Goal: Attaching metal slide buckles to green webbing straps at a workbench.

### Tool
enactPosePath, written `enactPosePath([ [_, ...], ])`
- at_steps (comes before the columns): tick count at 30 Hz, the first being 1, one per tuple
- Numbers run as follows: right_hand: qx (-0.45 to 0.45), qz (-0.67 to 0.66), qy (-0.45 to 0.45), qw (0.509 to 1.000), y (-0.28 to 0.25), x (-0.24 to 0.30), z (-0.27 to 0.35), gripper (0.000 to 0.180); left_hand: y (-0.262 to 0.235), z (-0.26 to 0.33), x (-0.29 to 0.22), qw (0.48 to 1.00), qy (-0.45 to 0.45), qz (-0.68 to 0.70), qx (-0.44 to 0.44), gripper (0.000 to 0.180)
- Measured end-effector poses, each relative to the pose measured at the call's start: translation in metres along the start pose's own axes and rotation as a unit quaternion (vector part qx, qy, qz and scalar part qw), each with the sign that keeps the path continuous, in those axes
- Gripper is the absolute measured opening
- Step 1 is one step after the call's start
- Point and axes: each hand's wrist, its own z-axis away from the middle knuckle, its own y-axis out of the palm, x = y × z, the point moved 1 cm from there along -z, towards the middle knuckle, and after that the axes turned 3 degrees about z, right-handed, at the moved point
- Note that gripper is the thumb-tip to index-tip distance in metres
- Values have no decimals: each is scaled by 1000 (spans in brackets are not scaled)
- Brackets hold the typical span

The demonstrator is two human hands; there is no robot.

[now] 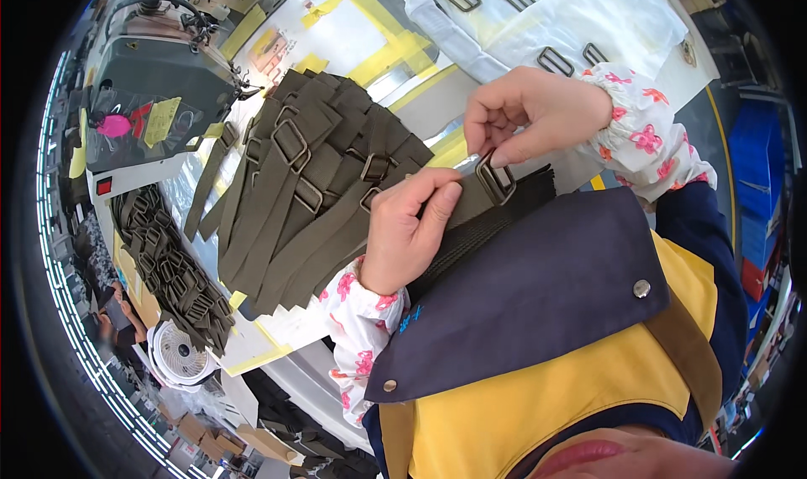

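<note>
My left hand point(408, 227) is closed around an olive-green webbing strap point(472, 200), thumb and forefinger pinching it close to my body. A rectangular dark metal slide buckle point(496, 181) sits at the strap's right end. The fingers of my right hand point(538, 116) are bent in a pinch at the buckle's upper edge, with the thumb against it. Just left of my left hand lies a large heap of olive straps point(286, 202), several with buckles threaded on. Dark webbing point(471, 239) rests below the held strap, partly covered by my navy apron flap.
A grey sewing machine point(160, 101) stands at the upper left. Loose buckles point(555, 61) lie on a white plastic sheet point(622, 17) at the upper right. Bundled straps point(172, 269) hang at the table's left edge, above a white fan point(179, 353). Blue bins point(754, 168) stand far right.
</note>
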Motion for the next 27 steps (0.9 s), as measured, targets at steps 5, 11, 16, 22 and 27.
enactPosePath([
  [5, 9, -119, 7, 993, 21, -15, -20, 20, 9, 5, 10, 994, 5, 91, -60, 15],
  [11, -25, -234, 49, 971, 45, -10, -23, 20, 10, 6, 4, 969, 87, 88, -215, 25],
  [16, -77, -16, 8, 997, 40, -11, -32, 12, 0, 16, 1, 966, 127, -65, -215, 11],
  [22, -93, -68, 66, 991, 42, -20, -37, 13, 0, 23, 10, 964, 124, -26, -234, 18],
  [27, -79, -19, 30, 996, 49, -17, -37, 12, -5, 18, -2, 957, 128, -178, -192, 17],
])
